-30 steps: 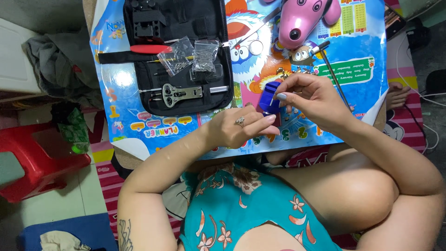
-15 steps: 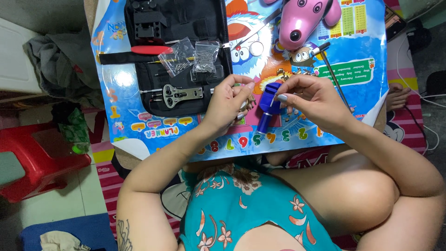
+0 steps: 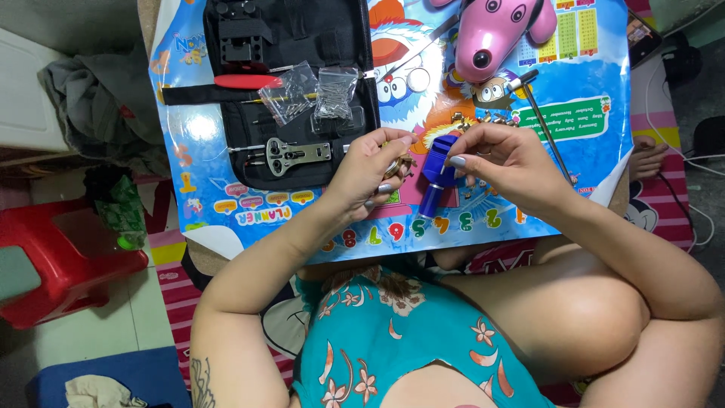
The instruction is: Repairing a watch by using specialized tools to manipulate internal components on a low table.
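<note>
A big blue poster [image 3: 226, 189], printed with cartoon figures, a green panel at the right and a row of coloured numerals along its near edge, covers the table. On its far left lies an open black case [image 3: 302, 45] holding a red-handled tool [image 3: 245, 81], a grey metal wrench [image 3: 291, 155] and two clear bags [image 3: 317, 94] of small metal parts. A pink toy dog [image 3: 495, 30] sits at the far edge, with a small hammer [image 3: 540, 113] just right of it. A red stool [image 3: 64, 264] stands on the floor to the left. Near the poster's middle stands a blue tool [image 3: 434, 177], a stubby plastic block with a screw handle toward the person. The right hand [image 3: 513, 162] has its fingers closed on the tool's upper part, pinching it. The left hand [image 3: 366, 174] is curled around a small gold-coloured metal piece [image 3: 400, 162], seemingly a watch band, held just beside the tool; how tightly I cannot tell. I judge the tool light and stiff, smooth enough to slip, best gripped by its body while the handle turns. The band looks thin, loose-jointed and easily scratched, so it wants holding by its edges close to the tool.
</note>
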